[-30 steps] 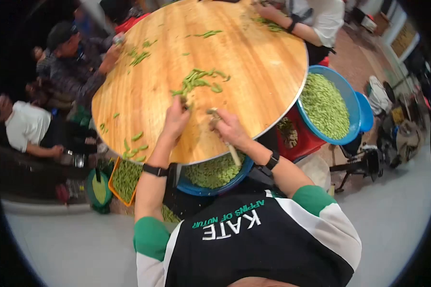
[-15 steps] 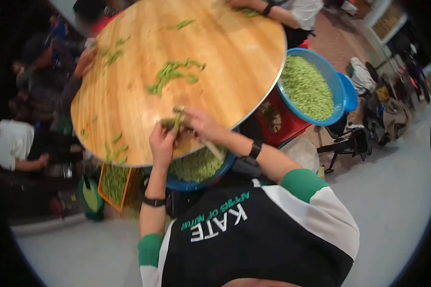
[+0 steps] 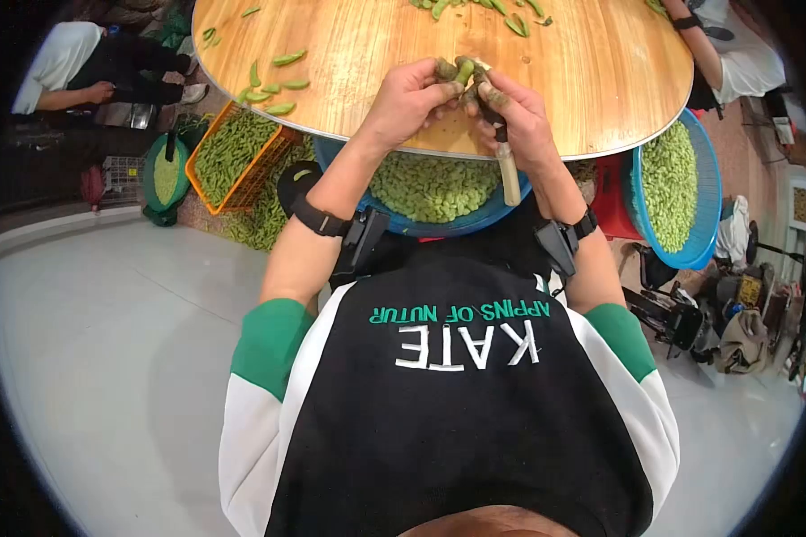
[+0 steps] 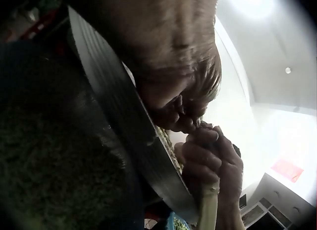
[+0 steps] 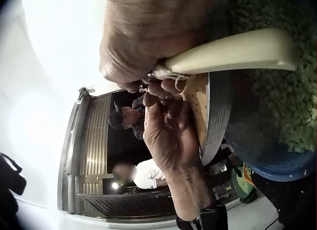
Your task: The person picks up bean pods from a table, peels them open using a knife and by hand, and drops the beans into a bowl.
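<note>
In the head view, the left hand (image 3: pixel 409 102) pinches a green pod (image 3: pixel 464 72) at the near edge of the round wooden table (image 3: pixel 358 54). Beside it, the right hand (image 3: pixel 516 116) grips a tool with a pale handle (image 3: pixel 508 175) pointing down toward the body; its working end is hidden among the fingers. Both hands meet at the fingertips. Below them stands a blue basin of shelled beans (image 3: pixel 434 190). The right wrist view shows the pale handle (image 5: pixel 233 54) sticking out of the right hand (image 5: pixel 148 36).
Loose pods (image 3: pixel 282 85) lie on the table at left, others at the far side. An orange crate of pods (image 3: pixel 233 157) and a green container (image 3: pixel 165 179) stand at left. A second blue basin (image 3: pixel 676 192) is at right. Other people sit around the table.
The head view has shifted, so table and basins appear elsewhere in it. The hands, apart one second ago, have come together, with a pod between them.
</note>
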Demonstrator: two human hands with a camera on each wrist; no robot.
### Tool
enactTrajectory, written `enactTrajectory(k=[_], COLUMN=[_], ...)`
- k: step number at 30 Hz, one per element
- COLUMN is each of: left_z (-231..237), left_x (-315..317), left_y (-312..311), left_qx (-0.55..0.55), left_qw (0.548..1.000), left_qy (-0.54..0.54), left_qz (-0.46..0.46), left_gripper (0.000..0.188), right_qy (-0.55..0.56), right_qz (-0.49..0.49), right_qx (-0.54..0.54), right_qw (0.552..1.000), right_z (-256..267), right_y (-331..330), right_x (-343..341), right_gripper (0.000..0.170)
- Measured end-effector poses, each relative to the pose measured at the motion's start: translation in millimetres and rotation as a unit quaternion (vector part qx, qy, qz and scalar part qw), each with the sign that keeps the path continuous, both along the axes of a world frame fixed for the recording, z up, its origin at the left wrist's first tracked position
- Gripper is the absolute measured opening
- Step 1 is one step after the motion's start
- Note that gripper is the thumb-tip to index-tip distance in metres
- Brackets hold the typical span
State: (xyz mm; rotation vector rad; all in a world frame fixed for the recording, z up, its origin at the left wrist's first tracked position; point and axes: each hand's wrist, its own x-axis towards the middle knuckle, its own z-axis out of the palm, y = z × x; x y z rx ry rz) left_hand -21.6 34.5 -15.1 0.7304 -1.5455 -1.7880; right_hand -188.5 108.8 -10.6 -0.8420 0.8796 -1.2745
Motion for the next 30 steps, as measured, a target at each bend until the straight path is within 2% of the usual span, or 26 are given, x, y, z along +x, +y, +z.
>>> enactTrajectory(k=[17, 19, 20, 22, 26, 28, 29, 30], left_z=[3.8, 7.9, 10.1, 14.9, 4.1, 0.1, -6.2, -7.8], left_x=[5.4, 8.4, 10.2, 14.7, 20.4, 13.9, 9.5, 3.9], left_y=[3.6, 1.2, -0.3, -4.4, -14.4, -11.3, -8.4, -2.5], left_qx=[0.015, 0.054, 0.051, 0.170, 0.197, 0.080, 0.080, -0.047], left_qw=[1.000, 0.998, 0.998, 0.978, 0.967, 0.996, 0.996, 0.999], left_qy=[-0.003, 0.034, 0.035, 0.093, 0.104, 0.010, 0.010, 0.020], left_qz=[0.004, -0.026, -0.026, -0.080, -0.126, -0.045, -0.045, 0.013], left_gripper=[0.008, 0.007, 0.007, 0.007, 0.007, 0.007, 0.007, 0.009], right_qy=[-0.031, -0.110, -0.109, -0.212, -0.287, -0.335, -0.334, -0.321], right_qz=[0.004, 0.030, 0.031, 0.060, 0.077, 0.093, 0.093, 0.086], right_qx=[0.001, 0.060, 0.056, 0.057, 0.068, 0.076, 0.076, 0.082], right_qw=[1.000, 0.992, 0.992, 0.974, 0.952, 0.935, 0.935, 0.940], right_z=[6.7, 8.7, 8.5, 4.7, -4.9, -5.6, -6.2, -7.0], right_y=[1.6, 2.4, 3.3, 3.2, -1.2, -4.4, -4.7, -4.3], right_x=[-3.2, -5.9, -4.5, -0.9, 0.7, -0.7, -1.3, -2.1], right_gripper=[0.022, 0.022, 0.022, 0.024, 0.026, 0.028, 0.028, 0.030])
